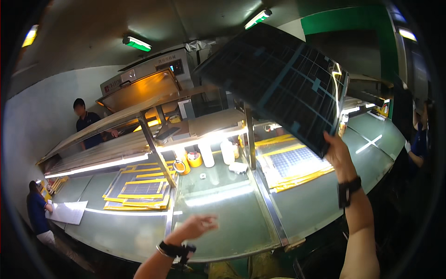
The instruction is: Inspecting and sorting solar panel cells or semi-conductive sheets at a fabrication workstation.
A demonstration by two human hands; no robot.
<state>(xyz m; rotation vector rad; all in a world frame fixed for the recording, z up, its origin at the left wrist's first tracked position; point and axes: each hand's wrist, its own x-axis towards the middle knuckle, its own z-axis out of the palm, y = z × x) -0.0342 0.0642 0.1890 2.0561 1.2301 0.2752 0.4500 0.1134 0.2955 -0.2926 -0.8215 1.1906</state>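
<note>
Dark panel: the dark panel (278, 79) is up in the air, tilted, above the right part of the worktop (223, 228); its face shows thin grid lines and wider bluish strips, and one bright reflection lies near its right edge.
Right hand: the right hand (338, 156) is closed on the edge of this panel, near its lower corner; the far fingers are hidden behind it. A dark wristband (348, 190) is on the wrist.
Left hand: the left hand (197, 226) is over the middle of the worktop, well apart from the panel; it is half open, with fingers loosely bent, a little blurred, and I see nothing held in it.
Stacks: on the worktop lie yellow-edged sheets, one left stack (144, 188) and one right stack (292, 162), the second below the panel.
Supplies: between the stacks stand an orange tape roll (194, 159) and a white cylinder (206, 155), near each other.
Shelf: a raised shelf (213, 123) runs behind, with a lit tube (104, 165) under its left part.
Co-workers: one person (39, 209) is at the far left, beside a white board (67, 211); another person (88, 121) is behind the shelf.
</note>
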